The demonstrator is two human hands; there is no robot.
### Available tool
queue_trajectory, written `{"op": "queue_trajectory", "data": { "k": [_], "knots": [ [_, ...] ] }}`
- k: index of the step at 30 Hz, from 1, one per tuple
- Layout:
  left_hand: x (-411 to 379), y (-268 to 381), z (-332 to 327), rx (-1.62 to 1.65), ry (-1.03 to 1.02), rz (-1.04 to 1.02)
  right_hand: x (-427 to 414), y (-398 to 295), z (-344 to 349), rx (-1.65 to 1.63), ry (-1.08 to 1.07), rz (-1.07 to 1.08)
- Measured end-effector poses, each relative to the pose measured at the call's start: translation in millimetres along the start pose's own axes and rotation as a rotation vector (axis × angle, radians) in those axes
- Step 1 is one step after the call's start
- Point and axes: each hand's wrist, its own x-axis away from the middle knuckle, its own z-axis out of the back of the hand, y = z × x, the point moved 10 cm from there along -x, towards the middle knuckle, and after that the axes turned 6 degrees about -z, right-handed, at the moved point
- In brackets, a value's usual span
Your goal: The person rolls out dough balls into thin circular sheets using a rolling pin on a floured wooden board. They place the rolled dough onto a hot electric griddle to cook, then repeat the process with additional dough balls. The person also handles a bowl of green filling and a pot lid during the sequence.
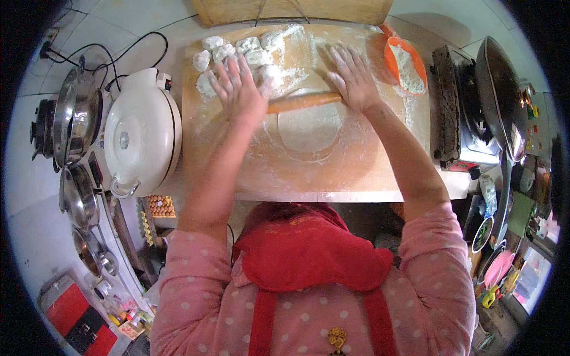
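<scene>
A wooden rolling pin (305, 102) lies across the far part of a flat round of dough (310, 129) on the floured wooden board (213, 151). My left hand (240, 89) rests over the pin's left end, slightly blurred, palm down with its fingers spread. At the pin's right end is my right hand (354, 82), also palm down and flat, fingers pointing away from me. Neither hand has its fingers wrapped round the pin. Several floured dough pieces (248, 44) sit beyond my left hand, beside loose white flour. An orange scoop (392, 58) holding flour (407, 71) lies at the board's far right.
A white electric griddle (140, 133) with its lid down stands left of the board, with a black cord behind it. Steel pots (78, 120) are farther left. On the right are a portable gas stove (458, 107) and a dark wok (498, 98).
</scene>
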Motion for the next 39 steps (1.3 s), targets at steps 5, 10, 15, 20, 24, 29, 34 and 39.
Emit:
{"op": "queue_trajectory", "data": {
  "k": [5,10,15,20,24,29,34,39],
  "knots": [
    [103.8,29.5,9.2,0.130,-0.189,0.013,65.1,-27.2,5.4,0.040,-0.351,0.088],
    [41.2,-29.7,18.5,0.011,0.028,0.211,-31.9,-33.8,-11.5,-0.026,-0.002,0.199],
    [40.0,-25.1,11.7,-0.001,0.030,0.144,-35.2,-22.3,-27.4,-0.006,0.008,0.282],
    [116.1,31.3,8.2,0.068,-0.151,-0.012,12.7,-34.8,-5.8,0.054,-0.269,0.294],
    [60.0,-8.6,20.9,-0.030,0.033,0.120,-45.5,-24.5,-29.8,0.038,-0.068,0.253],
    [92.1,5.3,12.0,0.002,-0.097,0.119,-14.5,-37.3,-36.7,0.076,-0.372,0.329],
    [176.8,80.3,-5.7,0.162,-0.554,-0.008,62.1,-34.6,0.2,0.123,-0.646,0.300],
    [124.2,22.4,3.6,0.023,-0.070,0.104,-7.3,-45.0,-31.3,0.062,-0.241,0.361]
  ]
}}
